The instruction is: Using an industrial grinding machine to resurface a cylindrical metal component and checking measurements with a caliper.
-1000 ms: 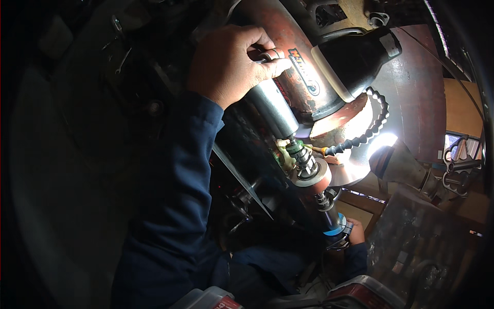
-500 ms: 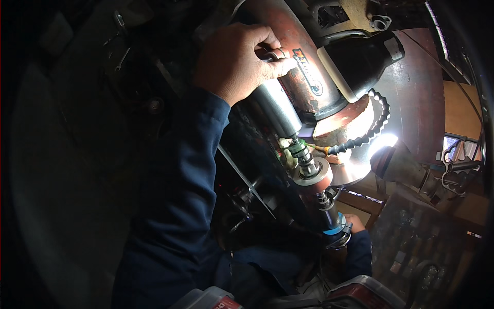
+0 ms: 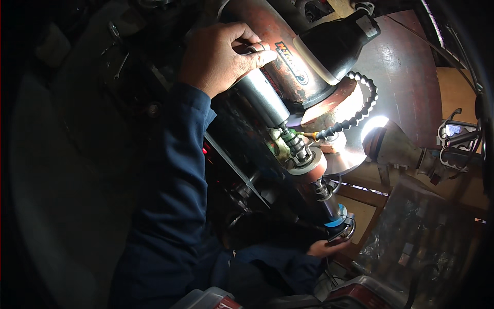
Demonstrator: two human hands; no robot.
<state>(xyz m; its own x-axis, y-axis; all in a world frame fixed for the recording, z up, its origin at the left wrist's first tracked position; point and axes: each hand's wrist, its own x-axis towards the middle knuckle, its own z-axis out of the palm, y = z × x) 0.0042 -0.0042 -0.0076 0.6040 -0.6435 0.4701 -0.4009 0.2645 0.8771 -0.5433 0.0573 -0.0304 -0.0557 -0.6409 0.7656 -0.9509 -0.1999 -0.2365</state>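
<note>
My left hand (image 3: 218,59) pinches a small dark round part (image 3: 257,48) at the upper end of a shiny metal cylinder (image 3: 262,98); the fingers partly hide it. Below the cylinder, a shaft with several lobes (image 3: 296,146) runs in line through a thick metal disc (image 3: 307,166) to a cylinder with a blue band (image 3: 337,216). Under its dark round end, which carries a metal ring (image 3: 350,230), my right hand (image 3: 325,249) is closed against it from below. A grinding wheel (image 3: 347,162) stands right beside the shaft.
Over the wheel sits a worn red machine housing (image 3: 283,56) with a black motor-like body (image 3: 342,44) attached. A black segmented hose (image 3: 368,110) curves toward the shaft. A lit lamp (image 3: 378,131) stands at right, near a metal bracket (image 3: 455,141). Clear plastic sheeting (image 3: 396,247) lies lower right.
The view has shifted, so the machine appears further left. My right hand has moved from the right side of the blue-banded end to beneath it. My left hand keeps its pinch.
</note>
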